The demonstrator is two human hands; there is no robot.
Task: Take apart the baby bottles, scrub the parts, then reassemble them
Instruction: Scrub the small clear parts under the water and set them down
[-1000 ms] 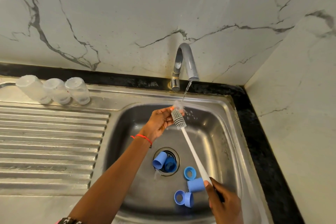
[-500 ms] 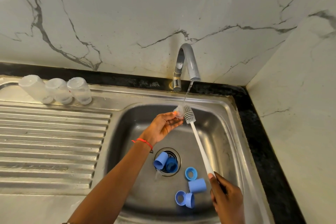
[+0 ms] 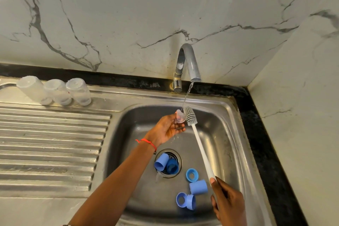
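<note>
No text, label, brand, number or sign can be read on anything in view here.

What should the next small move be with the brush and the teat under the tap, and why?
Probably bring the brush head against the clear teat and scrub. The left hand holds the teat under the running water, the right hand grips the brush handle, and the bristles sit just beside the teat.

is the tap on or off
On: a thin stream of water runs from the tap spout down to the brush head.
</note>
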